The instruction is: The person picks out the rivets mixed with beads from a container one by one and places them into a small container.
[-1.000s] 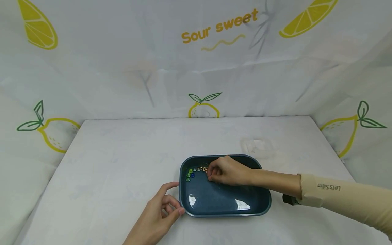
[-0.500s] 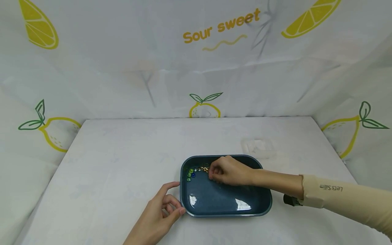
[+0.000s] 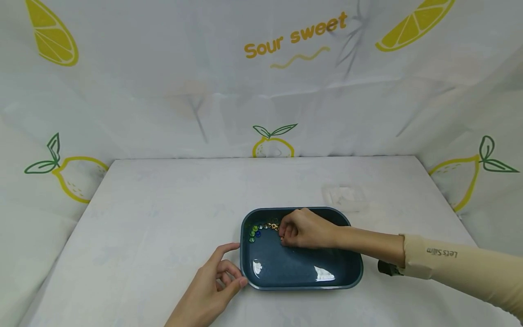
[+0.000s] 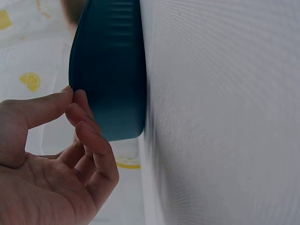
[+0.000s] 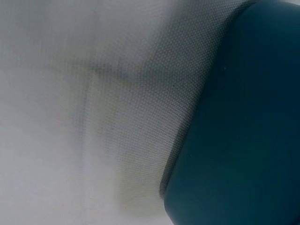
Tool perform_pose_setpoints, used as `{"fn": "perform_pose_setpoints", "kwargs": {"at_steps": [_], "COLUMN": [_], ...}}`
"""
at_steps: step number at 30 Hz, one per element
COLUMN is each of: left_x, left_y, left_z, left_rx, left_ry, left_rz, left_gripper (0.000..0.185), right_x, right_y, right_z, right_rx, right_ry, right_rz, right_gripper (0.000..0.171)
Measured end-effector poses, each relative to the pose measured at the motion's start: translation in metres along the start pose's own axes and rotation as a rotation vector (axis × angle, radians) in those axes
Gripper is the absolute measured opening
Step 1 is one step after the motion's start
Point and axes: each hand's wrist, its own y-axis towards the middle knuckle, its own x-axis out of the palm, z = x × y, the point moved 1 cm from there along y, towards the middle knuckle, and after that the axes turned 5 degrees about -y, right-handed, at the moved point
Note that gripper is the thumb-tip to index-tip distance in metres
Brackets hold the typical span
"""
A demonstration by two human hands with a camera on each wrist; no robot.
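A dark blue-green tray (image 3: 302, 268) lies on the white table. Along its back left inside runs a curved row of small glassy beads (image 3: 253, 231), green and clear, with a blue bead (image 3: 258, 234) beside them. Gold beads (image 3: 273, 225) continue the row toward my right hand (image 3: 308, 229). That hand reaches into the tray with curled fingers, pinching a small gold bead (image 3: 281, 237) at its fingertips, mostly hidden. My left hand (image 3: 216, 281) touches the tray's left rim from outside with index finger and thumb; its other fingers are loosely bent.
Behind the tray, a clear plastic container (image 3: 345, 198) sits on the table (image 3: 163, 213). A white lemon-print cloth (image 3: 184, 113) hangs at the back and sides. The right wrist view shows only the tray's outer wall (image 5: 243, 140) and white cloth.
The right fingertips have shifted slightly right and toward the front, and a bit of gold now shows at them. The left hand and tray stay in place.
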Motion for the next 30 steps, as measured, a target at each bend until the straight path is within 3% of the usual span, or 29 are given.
{"fn": "perform_pose_setpoints", "kwargs": {"at_steps": [18, 30], "left_x": [0.0005, 0.0003], "left_y": [0.0004, 0.0004], "left_z": [-0.0005, 0.0009], "left_rx": [0.021, 0.005], "left_ry": [0.008, 0.013], "left_rz": [-0.003, 0.001], "left_gripper": [0.069, 0.069], "right_x": [0.0026, -0.0002], "right_y": [-0.0015, -0.0025], "right_z": [-0.0005, 0.0026], "right_rx": [-0.024, -0.013], "right_ry": [0.014, 0.098], "right_rz": [0.003, -0.020], "right_gripper": [0.010, 0.006]}}
